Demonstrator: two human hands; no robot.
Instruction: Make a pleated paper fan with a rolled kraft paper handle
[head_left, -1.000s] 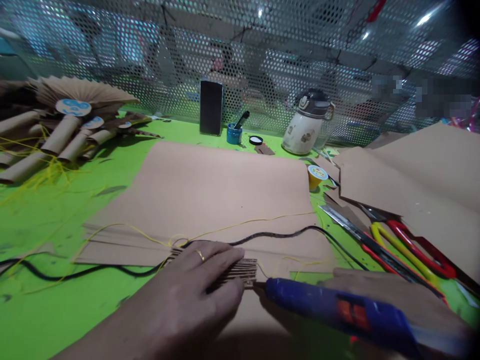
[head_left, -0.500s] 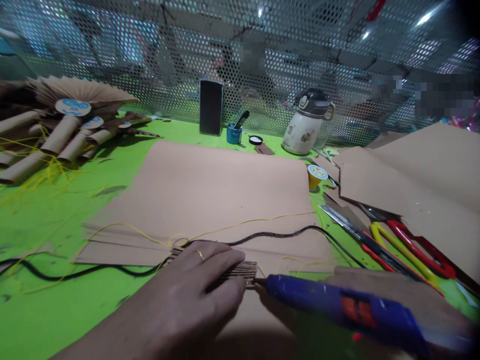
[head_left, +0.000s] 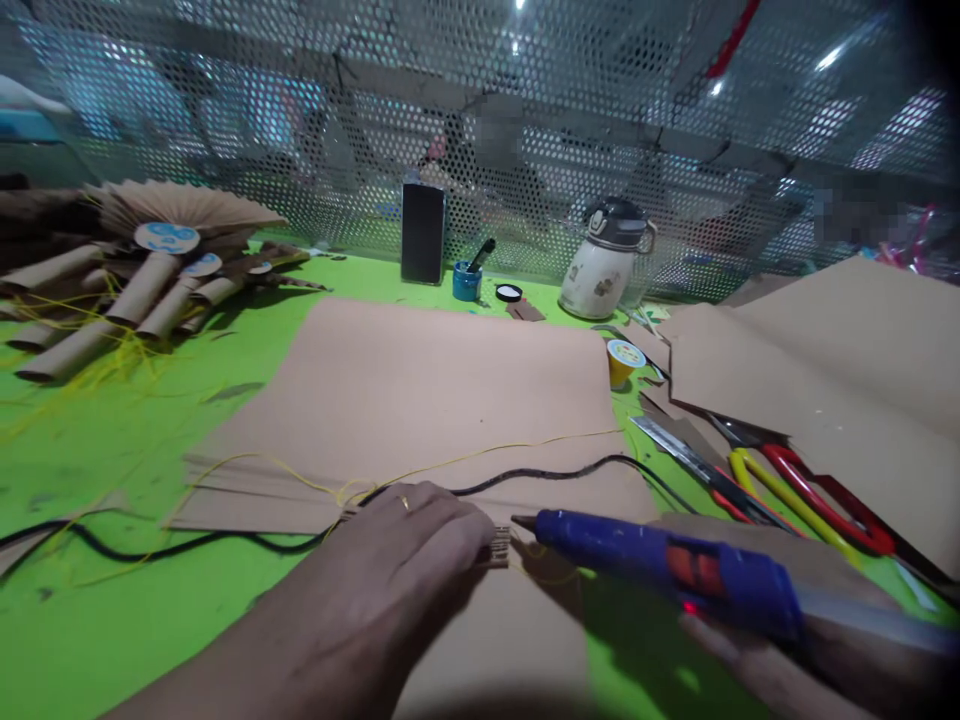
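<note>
My left hand, with a ring on one finger, lies closed over a pleated strip of brown paper and presses it onto a large brown paper sheet. Only the strip's right end shows past my fingers. My right hand grips a blue hot glue gun, whose nozzle tip hangs just above and to the right of the strip's end. The gun's black cord runs left across the sheet. A thin yellow thread lies over the paper.
Scissors with red and yellow handles and a metal ruler lie to the right beside more brown sheets. A small yellow cup, white jug, blue paint pot and black box stand behind. Paper rolls and fans pile up left.
The glue gun has lifted and its tip has drawn away from the strip's end. My left hand has slid further over the strip. The view has tipped slightly.
</note>
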